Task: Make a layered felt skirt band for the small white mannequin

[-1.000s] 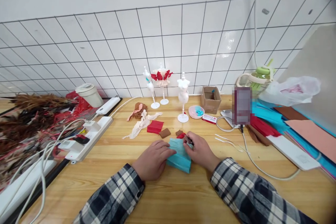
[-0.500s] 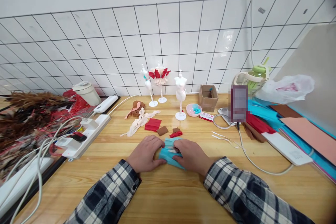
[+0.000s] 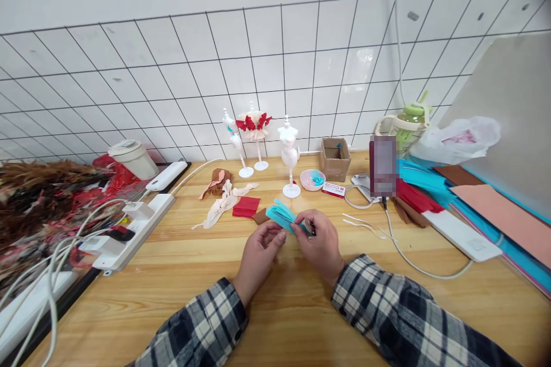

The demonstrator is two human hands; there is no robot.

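Observation:
My left hand (image 3: 259,254) and my right hand (image 3: 321,242) are raised a little above the wooden table (image 3: 275,315), both pinching a folded piece of teal paper (image 3: 279,216) between them. The paper is tilted, its free end pointing up and left. A thin dark object sticks out by my right fingers; I cannot make out what it is. Just beyond the hands lie a red paper square (image 3: 246,206) and a brown scrap (image 3: 260,217).
Three small white mannequins (image 3: 289,156) stand at the back, one in a red ruffle. Near them are a pink dish (image 3: 312,179), a cardboard box (image 3: 334,156) and cream fabric scraps (image 3: 224,203). Power strips (image 3: 134,231), cables and feathers (image 3: 43,183) fill the left; coloured paper sheets (image 3: 499,215) lie right.
Both hands have lifted the teal paper off the table, where they had been pressing it flat, and now hold it pinched in the air. The view has shifted slightly right.

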